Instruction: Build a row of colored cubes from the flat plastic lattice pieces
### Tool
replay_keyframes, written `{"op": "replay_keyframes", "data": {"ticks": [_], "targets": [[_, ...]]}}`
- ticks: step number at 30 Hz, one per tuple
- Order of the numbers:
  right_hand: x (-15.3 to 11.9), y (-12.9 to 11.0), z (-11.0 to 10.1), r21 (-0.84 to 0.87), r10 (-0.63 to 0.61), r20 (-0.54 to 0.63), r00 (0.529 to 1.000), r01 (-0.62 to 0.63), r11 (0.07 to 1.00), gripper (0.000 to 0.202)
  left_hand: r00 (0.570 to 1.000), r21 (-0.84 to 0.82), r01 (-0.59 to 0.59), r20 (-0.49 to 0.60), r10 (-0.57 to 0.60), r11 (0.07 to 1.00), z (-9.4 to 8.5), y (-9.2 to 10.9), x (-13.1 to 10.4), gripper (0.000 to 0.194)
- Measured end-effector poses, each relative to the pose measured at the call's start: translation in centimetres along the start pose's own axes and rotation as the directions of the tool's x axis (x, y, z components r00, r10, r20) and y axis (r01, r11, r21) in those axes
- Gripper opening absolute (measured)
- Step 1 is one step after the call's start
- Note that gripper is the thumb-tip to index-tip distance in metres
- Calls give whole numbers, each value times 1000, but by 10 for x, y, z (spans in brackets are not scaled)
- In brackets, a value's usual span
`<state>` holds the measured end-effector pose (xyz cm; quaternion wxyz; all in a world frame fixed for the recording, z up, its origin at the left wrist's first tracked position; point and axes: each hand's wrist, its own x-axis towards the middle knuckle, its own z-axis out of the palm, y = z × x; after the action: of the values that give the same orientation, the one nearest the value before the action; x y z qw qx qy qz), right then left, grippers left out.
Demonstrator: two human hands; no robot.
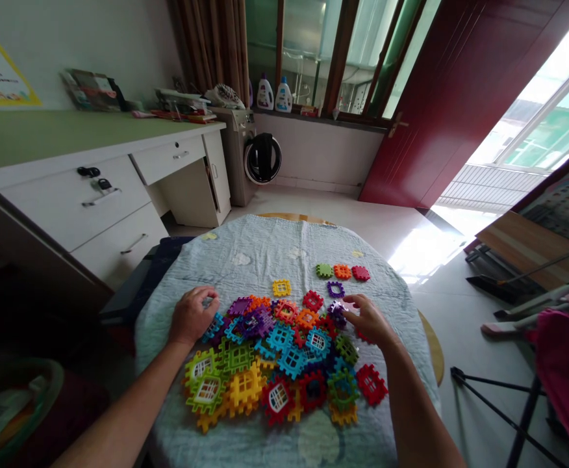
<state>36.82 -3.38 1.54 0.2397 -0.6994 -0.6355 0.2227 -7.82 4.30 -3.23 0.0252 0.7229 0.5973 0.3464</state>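
Note:
My left hand rests at the left edge of a pile of colourful square building pieces, its fingers loosely curved with a gap at the thumb. Just beside it lies a blue piece. On the pile's right side, my right hand has thumb and index finger apart, close by a dark purple piece; whether they touch it I cannot tell. Farther back are a purple square frame, a yellow window piece and a short row of green, orange and red pieces.
A pale patterned cloth covers the round table. Beyond it stand a white desk, a washing machine with its door open and a dark red door. A pink folding chair is at the right.

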Motion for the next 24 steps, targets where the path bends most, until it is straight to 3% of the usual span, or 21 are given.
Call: {"op": "replay_keyframes", "data": {"ticks": [4, 8, 12, 15, 18, 24], "targets": [[7, 7, -2, -130, -30, -31, 999, 26, 991, 34, 1000, 3, -6, 13, 6, 1000, 0, 0, 0, 24], [31, 2, 0, -255, -86, -31, 996, 75, 964, 39, 1000, 6, 0, 6, 0, 1000, -1, 1, 0, 23], [54, -3, 6, -279, -140, 33, 990, 144, 950, 42, 1000, 5, 1, 6, -1, 1000, -1, 1, 0, 22], [61, -1, 6, -255, -154, 41, 987, 159, 954, 31, 1000, 6, -2, 2, 2, 1000, -1, 1, 0, 22], [60, 6, 2, -223, -120, 11, 993, 120, 967, 19, 1000, 6, -4, -2, 4, 1000, -1, 2, 0, 21], [51, 22, -7, -152, 27, -30, 999, -32, 988, 38, 1000, 1, 1, 5, -1, 1000, -2, 2, 0, 23]]}}
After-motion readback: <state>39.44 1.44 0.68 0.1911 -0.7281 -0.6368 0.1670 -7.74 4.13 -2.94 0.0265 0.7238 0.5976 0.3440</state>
